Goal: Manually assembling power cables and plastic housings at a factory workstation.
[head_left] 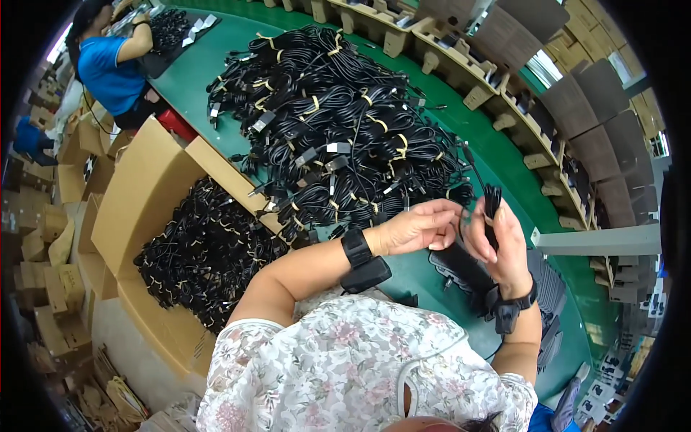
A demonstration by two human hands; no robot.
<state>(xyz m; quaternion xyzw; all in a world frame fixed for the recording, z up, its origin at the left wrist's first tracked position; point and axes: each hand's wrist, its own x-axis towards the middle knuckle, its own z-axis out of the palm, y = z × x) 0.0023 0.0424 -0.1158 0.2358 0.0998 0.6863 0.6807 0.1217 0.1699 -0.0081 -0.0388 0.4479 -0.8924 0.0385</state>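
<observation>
A coiled black cable (492, 203) stands upright in my right hand (504, 241), whose fingers are wrapped round it. One loose length of it runs up to a dark plug near the pile. My left hand (425, 227) is just left of it, fingers bent and pinched together close to the right fingers. Whether a thin tie is between them is too small to tell. Past both hands lies a large heap of black cables (324, 115), many bundled with pale yellow ties, some with metal USB plugs showing. Both my wrists wear black bands with small devices.
An open cardboard box (155, 194) full of black cables stands at my left, against the green table (414, 284). Black items (464, 270) and dark stacked pieces (551, 288) lie by my right forearm. Cardboard holders (497, 90) line the far side. A person in blue (115, 68) works far left.
</observation>
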